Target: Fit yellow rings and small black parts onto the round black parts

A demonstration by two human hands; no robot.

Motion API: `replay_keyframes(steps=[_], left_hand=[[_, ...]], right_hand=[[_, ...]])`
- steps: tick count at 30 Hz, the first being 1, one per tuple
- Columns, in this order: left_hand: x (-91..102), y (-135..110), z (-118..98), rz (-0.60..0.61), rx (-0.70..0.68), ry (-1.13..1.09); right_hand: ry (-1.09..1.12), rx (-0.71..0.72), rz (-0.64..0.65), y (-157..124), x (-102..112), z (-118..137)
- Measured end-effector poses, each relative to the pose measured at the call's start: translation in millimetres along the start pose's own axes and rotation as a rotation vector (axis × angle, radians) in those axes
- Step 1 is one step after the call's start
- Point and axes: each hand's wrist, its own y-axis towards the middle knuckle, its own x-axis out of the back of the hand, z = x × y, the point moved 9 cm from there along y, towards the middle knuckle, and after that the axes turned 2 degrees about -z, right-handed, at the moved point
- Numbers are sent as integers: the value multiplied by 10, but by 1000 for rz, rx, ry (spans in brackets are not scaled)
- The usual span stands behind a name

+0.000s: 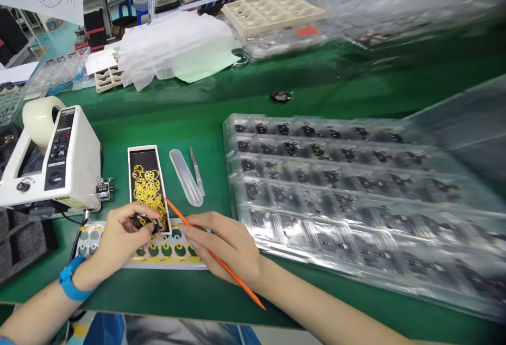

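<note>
My left hand (128, 232) pinches a small round black part (145, 223) with a yellow ring-shaped piece on it, above the near end of a narrow white box (130, 176). Loose yellow rings (147, 184) are heaped inside that box. Between the fingers of my right hand (221, 245) lies a thin orange stick (233, 274), its upper tip by the box's right edge. Beneath both hands stretches a sheet (179, 265) with rows of round cut-outs and yellow ring shapes. Fingers hide part of the black part.
A clear compartment tray (233, 176) of dark parts covers the right side. Tweezers (196, 171) and a translucent plastic sleeve (185, 176) lie beyond my hands. A white tape dispenser (83, 150) stands left. One dark part (280, 96) sits farther back, before papers (177, 45) and a cream tray (272, 10).
</note>
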Motion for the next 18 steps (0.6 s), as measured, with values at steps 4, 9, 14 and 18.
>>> replay_keyframes(steps=[4,9,14,18], left_hand=[[81,11,58,-51,-12,72],[132,2,36,-131,-68,75],[97,-16,-53,-189,-95,-30],[130,-8,-49,-234,-103,-56]], right_hand=[[3,38,3,-41,-31,9],[-13,47,-23,22,-38,-11],[-61,101,-15,81,-78,33],[-55,101,31,24,-140,23]])
